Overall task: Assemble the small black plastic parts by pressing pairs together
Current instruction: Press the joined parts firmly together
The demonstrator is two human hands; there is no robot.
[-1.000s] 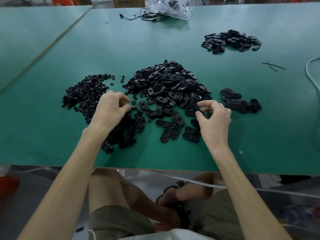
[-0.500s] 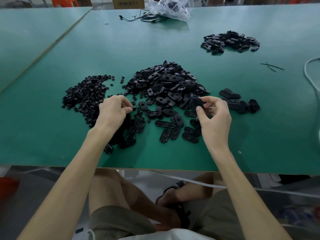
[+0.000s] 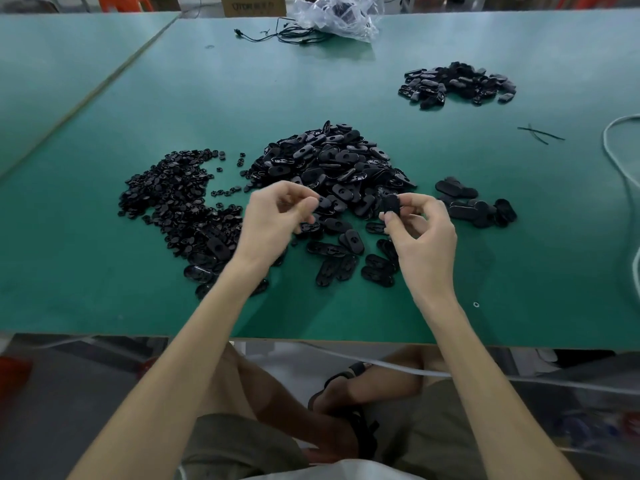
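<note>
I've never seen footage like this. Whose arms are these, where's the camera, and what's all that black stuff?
No machine here: a person's two bare arms, filmed by one camera worn on the head, looking down. On the green table lie black plastic parts: a big pile of oval shells in the middle, a pile of smaller pieces on its left, a third pile far right. The right hand pinches one oval part. The left hand has curled fingers; whether they hold something is too blurred to tell.

Over the central pile the right hand pinches a black oval part, left hand curled alongside
</note>
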